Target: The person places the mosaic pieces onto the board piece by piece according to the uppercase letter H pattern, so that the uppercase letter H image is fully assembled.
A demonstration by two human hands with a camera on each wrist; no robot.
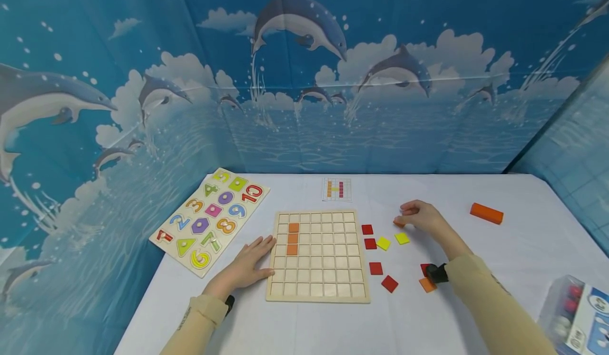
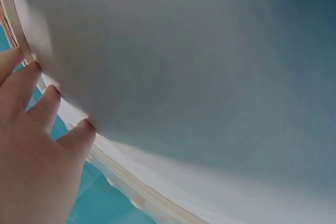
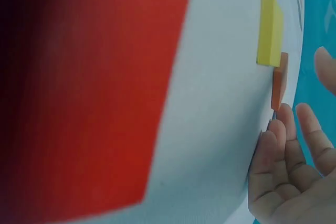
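Note:
A wooden grid board (image 1: pixel 330 290) lies on the white table, with three orange square tiles (image 1: pixel 293 237) stacked in one column near its upper left. My left hand (image 1: pixel 247 265) rests against the board's left edge, fingers spread and fairly straight. Past the board's right side, my right hand (image 1: pixel 421 218) is at a loose orange tile (image 1: pixel 398 224). In the right wrist view, the thumb stands apart from the fingers, and the fingertips are close to the orange tile (image 3: pixel 280 82). A yellow tile (image 3: pixel 270 32) lies beside it. The left wrist view shows the left fingertips along an edge.
Red tiles (image 1: pixel 376 268) and yellow tiles (image 1: pixel 383 243) lie right of the board. Under my right wrist are another red and an orange tile (image 1: pixel 427 284). A pattern card (image 1: pixel 337 189), number puzzle (image 1: pixel 209 220), orange block (image 1: pixel 486 213) and clear box (image 1: pixel 554 302) surround them.

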